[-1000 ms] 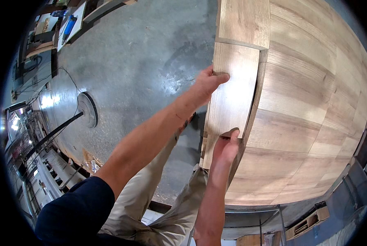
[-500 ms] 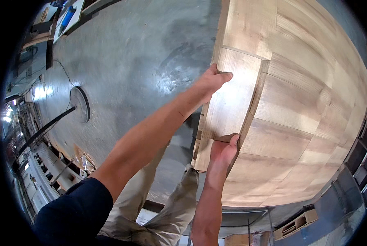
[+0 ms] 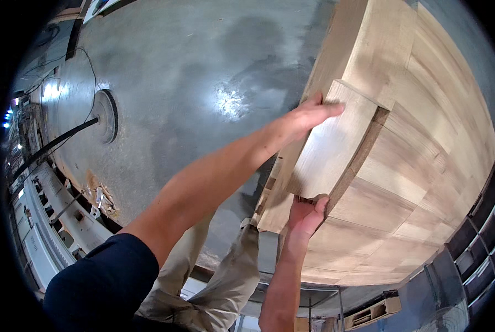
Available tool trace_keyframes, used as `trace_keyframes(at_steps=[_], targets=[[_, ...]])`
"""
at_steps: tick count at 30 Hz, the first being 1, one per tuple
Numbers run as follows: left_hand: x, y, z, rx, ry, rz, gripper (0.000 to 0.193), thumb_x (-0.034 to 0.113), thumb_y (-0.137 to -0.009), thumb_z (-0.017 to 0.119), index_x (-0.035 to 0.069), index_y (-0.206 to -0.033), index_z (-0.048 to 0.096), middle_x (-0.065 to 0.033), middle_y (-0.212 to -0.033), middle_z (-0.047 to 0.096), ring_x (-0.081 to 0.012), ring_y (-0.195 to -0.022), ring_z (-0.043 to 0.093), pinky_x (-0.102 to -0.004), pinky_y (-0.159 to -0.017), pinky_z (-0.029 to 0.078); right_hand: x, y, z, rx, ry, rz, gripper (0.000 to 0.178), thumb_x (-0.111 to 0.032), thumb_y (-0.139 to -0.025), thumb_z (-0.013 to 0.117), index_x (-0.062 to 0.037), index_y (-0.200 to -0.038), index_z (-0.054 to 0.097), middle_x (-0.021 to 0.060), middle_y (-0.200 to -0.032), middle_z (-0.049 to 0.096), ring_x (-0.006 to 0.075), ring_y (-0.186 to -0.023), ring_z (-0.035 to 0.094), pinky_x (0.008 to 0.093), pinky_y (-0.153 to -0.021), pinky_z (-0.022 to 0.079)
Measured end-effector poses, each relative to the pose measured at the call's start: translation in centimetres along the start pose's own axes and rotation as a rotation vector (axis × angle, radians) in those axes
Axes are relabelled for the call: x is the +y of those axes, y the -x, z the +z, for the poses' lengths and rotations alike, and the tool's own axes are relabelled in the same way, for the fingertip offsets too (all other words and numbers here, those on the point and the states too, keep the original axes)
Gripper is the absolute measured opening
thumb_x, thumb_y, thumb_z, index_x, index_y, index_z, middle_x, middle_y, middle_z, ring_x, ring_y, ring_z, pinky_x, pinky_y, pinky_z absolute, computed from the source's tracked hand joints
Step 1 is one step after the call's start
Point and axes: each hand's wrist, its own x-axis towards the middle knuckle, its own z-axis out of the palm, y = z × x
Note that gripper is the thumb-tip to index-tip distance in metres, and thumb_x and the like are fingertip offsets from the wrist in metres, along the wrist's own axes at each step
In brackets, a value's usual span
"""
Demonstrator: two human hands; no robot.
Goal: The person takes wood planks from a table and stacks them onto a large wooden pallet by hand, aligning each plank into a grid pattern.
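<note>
A thick, light wood-grain board (image 3: pixel 336 138) is tilted above the edge of a broad stack of similar boards (image 3: pixel 383 202). My left hand (image 3: pixel 314 115) grips its left long side, with the thumb lying over the upper face. At the board's near end, my right hand (image 3: pixel 307 216) is closed round the lower corner, its thumb up along the right side. The fingers of both hands are partly hidden beneath the board. A dark strip of shadow and edge runs along the board's right side.
Grey concrete floor (image 3: pixel 175 61) extends to the left of the stack. On it stands a round base with a black pole (image 3: pixel 106 116), a thin cable beside it. Long pale metal parts (image 3: pixel 45 235) lie at the lower left. A wooden pallet (image 3: pixel 373 314) sits at the lower right.
The board has come up off the stack and tilted, shifting slightly right with both hands still on it. My view has also moved a little.
</note>
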Motion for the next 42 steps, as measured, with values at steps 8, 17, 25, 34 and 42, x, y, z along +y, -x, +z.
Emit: trace_keyframes(at_steps=[8,17,25,34,42], targets=[[-7.4,2.4,-3.5,-0.059,0.227,0.166,0.067,0.050,-0.088,0.046,0.000,-0.132,0.035,-0.0162,-0.135,0.038,-0.0256,-0.125,0.034,-0.0371,-0.104,0.026,5.9,8.4,-12.6,0.452,0.036,0.349,0.040,-0.042,-0.087,0.054,-0.0081,-0.107,0.047,0.0110,-0.116,0.049,0.0269,-0.104,0.049,0.0386,-0.094,0.037],[-30.5,10.3,-6.4,0.151,0.007,-0.178,0.046,0.026,-0.086,0.057,-0.002,-0.121,0.048,-0.0068,-0.115,0.057,-0.0162,-0.104,0.051,-0.0279,-0.090,0.040,11.8,7.6,-24.2,0.728,-0.192,0.366,0.091,-0.051,-0.073,0.067,-0.0074,-0.139,0.020,0.0090,-0.145,0.021,0.0291,-0.125,0.033,0.0442,-0.105,0.026],[-30.7,8.6,-3.9,0.050,-0.304,0.093,0.047,0.018,-0.077,0.067,0.003,-0.118,0.050,-0.0107,-0.107,0.059,-0.0191,-0.100,0.054,-0.0326,-0.088,0.043,11.9,6.6,-24.6,0.484,-0.090,0.229,0.051,-0.039,-0.088,0.053,-0.0085,-0.128,0.043,0.0076,-0.129,0.044,0.0248,-0.117,0.042,0.0406,-0.099,0.036],[-30.7,9.2,-3.8,0.087,-0.284,-0.107,0.050,0.020,-0.070,0.074,0.004,-0.113,0.054,-0.0094,-0.097,0.063,-0.0173,-0.086,0.059,-0.0309,-0.076,0.048,12.5,7.2,-25.8,0.197,0.387,0.053,0.058,-0.032,-0.084,0.061,-0.0079,-0.132,0.039,0.0102,-0.134,0.040,0.0279,-0.122,0.039,0.0425,-0.102,0.034],[-30.8,8.8,-4.0,0.177,-0.442,0.019,0.042,0.026,-0.069,0.074,0.002,-0.100,0.059,-0.0101,-0.076,0.064,-0.0160,-0.060,0.059,-0.0321,-0.056,0.048,13.7,6.6,-28.4,0.323,0.364,0.114,0.060,-0.034,-0.082,0.063,-0.0075,-0.131,0.040,0.0098,-0.134,0.040,0.0270,-0.121,0.040,0.0398,-0.102,0.035]])
